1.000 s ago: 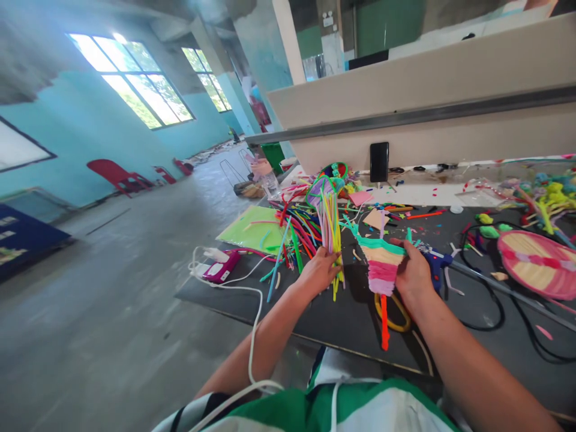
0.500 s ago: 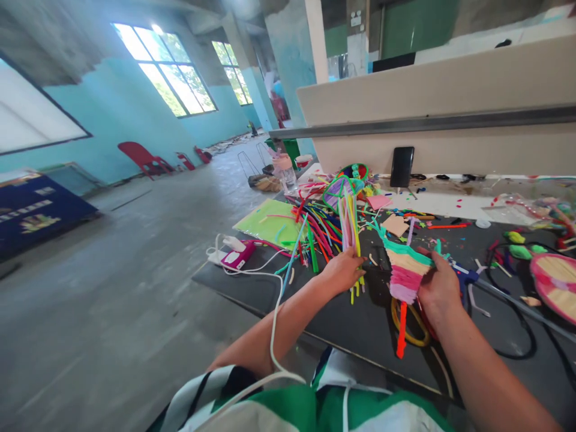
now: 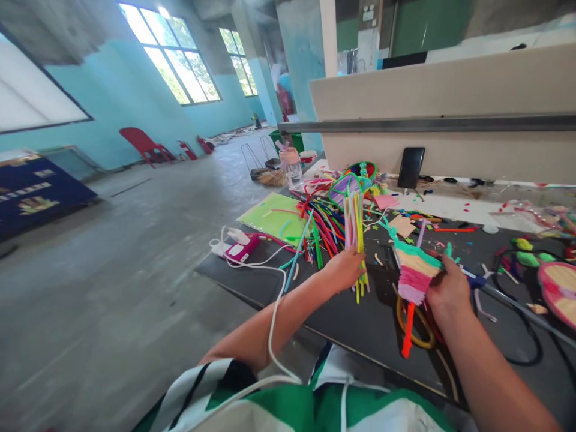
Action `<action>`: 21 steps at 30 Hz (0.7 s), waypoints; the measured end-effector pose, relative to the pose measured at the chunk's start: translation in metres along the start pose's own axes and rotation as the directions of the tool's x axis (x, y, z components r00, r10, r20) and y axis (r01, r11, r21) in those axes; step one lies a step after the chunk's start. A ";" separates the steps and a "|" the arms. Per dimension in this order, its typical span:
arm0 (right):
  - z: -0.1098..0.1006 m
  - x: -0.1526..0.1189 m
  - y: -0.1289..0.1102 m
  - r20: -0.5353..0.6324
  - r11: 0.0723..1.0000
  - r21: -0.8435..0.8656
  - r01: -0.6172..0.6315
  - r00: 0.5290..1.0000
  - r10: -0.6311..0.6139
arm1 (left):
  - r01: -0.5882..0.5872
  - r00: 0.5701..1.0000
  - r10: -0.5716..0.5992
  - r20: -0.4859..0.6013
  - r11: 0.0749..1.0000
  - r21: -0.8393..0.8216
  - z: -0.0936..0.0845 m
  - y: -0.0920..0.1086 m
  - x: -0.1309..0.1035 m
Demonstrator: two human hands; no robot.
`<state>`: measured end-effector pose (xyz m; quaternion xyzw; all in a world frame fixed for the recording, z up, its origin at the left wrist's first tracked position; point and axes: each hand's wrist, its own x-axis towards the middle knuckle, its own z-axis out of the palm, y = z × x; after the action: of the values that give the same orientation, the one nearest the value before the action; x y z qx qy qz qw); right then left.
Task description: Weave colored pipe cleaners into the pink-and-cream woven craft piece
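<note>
My left hand (image 3: 344, 270) is closed round a bundle of long pipe cleaners (image 3: 354, 219) in yellow, pink and white, whose lower ends stick out below my fingers. In my right hand (image 3: 451, 289), gripped by one side, is a fan-shaped pipe-cleaner piece (image 3: 414, 277) with teal, cream, pink and lilac bands and an orange handle (image 3: 408, 331) pointing down. Just under it lies a yellow ring-like coil (image 3: 425, 343). Beyond my left hand spreads a pile of mixed-colour pipe cleaners (image 3: 326, 228), with a purple, green-edged piece (image 3: 345, 189) behind it.
A phone (image 3: 411, 168) leans against the partition (image 3: 432, 96). At the left are a lime-green packet (image 3: 272, 217) and a magenta power bank (image 3: 242, 249), its white cable crossing my left forearm. A glue gun (image 3: 474, 279) and a pink-rimmed round piece (image 3: 560, 291) lie to the right.
The view has shifted slightly, so the table sits a little farther right. Both hands keep the same holds; the bundle and the banded piece have barely moved.
</note>
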<state>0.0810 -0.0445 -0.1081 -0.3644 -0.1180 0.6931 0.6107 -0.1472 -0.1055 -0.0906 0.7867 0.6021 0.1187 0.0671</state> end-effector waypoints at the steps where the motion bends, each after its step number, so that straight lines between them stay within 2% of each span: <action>1: 0.000 0.000 0.000 0.008 1.000 0.004 0.003 1.000 -0.003 | 0.015 1.000 -0.015 -0.017 1.000 -0.013 -0.001 -0.004 -0.005; 4: -0.001 0.000 0.002 0.017 1.000 0.012 0.004 1.000 -0.004 | 0.029 0.998 -0.031 -0.055 0.999 -0.043 -0.007 -0.018 -0.018; 7: -0.001 0.000 0.003 0.009 1.000 0.027 -0.009 1.000 0.008 | 0.003 0.995 -0.011 -0.095 0.996 -0.084 -0.016 -0.030 -0.017; 9: -0.001 0.000 0.003 0.008 0.999 0.049 -0.019 1.000 0.019 | 0.022 0.988 -0.040 -0.148 0.993 -0.118 -0.024 -0.038 -0.003; 10: 0.000 -0.001 0.002 0.007 0.998 0.060 -0.021 1.000 0.021 | 0.084 0.975 -0.109 -0.196 0.987 -0.135 -0.028 -0.042 0.007; 12: 0.001 -0.002 0.002 0.000 0.997 0.068 -0.021 1.000 0.021 | 0.271 0.906 -0.319 -0.278 0.942 -0.196 -0.034 -0.050 0.030; 13: 0.001 -0.002 0.002 -0.006 0.998 0.066 -0.017 1.000 0.018 | 0.317 0.881 -0.369 -0.297 0.925 -0.210 -0.037 -0.053 0.041; 17: 0.002 -0.003 0.001 -0.001 0.998 0.060 -0.025 1.000 0.025 | 0.401 0.839 -0.463 -0.287 0.881 -0.249 -0.038 -0.066 0.079; 21: 0.002 -0.002 0.004 0.032 0.994 0.111 -0.023 0.999 0.019 | 0.436 0.843 -0.499 -0.201 0.852 -0.290 -0.032 -0.073 0.099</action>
<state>0.0769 -0.0470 -0.1082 -0.3204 -0.0847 0.7104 0.6208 -0.1991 0.0076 -0.0677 0.5779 0.7618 0.2738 0.1036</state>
